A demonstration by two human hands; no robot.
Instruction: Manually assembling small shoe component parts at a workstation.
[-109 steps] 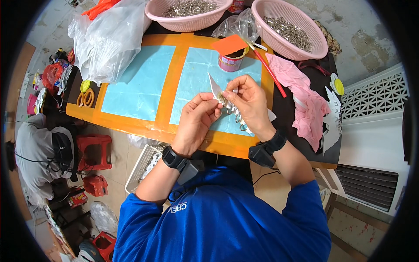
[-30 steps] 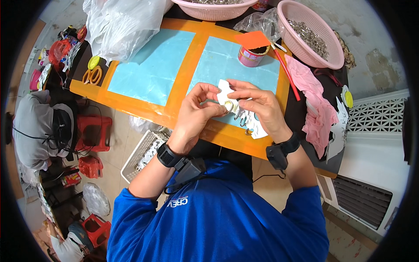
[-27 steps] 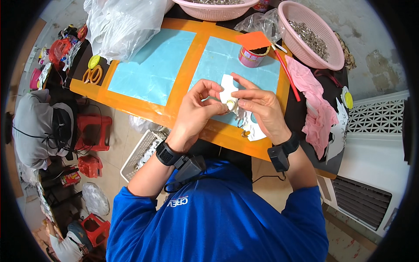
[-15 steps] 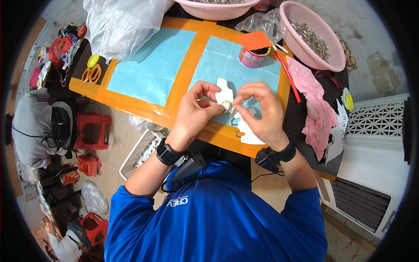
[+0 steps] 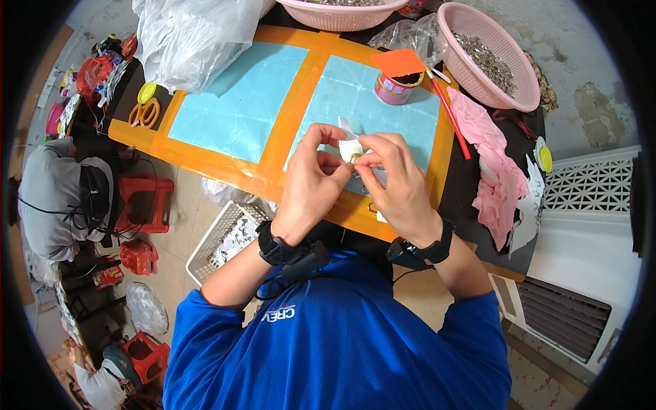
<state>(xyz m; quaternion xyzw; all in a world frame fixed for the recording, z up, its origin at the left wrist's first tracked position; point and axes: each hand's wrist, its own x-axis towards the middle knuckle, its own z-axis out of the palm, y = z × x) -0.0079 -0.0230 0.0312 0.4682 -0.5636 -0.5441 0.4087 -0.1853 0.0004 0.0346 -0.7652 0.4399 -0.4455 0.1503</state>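
Note:
Over the near part of the table, a small white flat piece (image 5: 350, 149) of fabric or similar sheet is held between my two hands. Its upper end sticks up past the fingers, and a yellowish patch shows lower on it. My left hand (image 5: 313, 179) grips it from the left with thumb and fingers closed. From the right, my right hand (image 5: 400, 184) pinches its lower end, the fingertips of both hands almost meeting. A small metal ring (image 5: 372, 208) and a bit of another white piece peek out below my right hand, which hides most of them.
Beyond my hands stands an open pink tin (image 5: 396, 91) with an orange card (image 5: 398, 63) on it. Pink baskets (image 5: 526, 89) of metal parts, a red stick (image 5: 451, 119), pink cloth (image 5: 488, 171), scissors (image 5: 145, 115) and a white bag (image 5: 191, 41) surround it. A crate (image 5: 205, 249) stands below left.
My right hand has come in left to the white piece and now pinches it. The piece has turned a little, and the white pieces on the table are more hidden.

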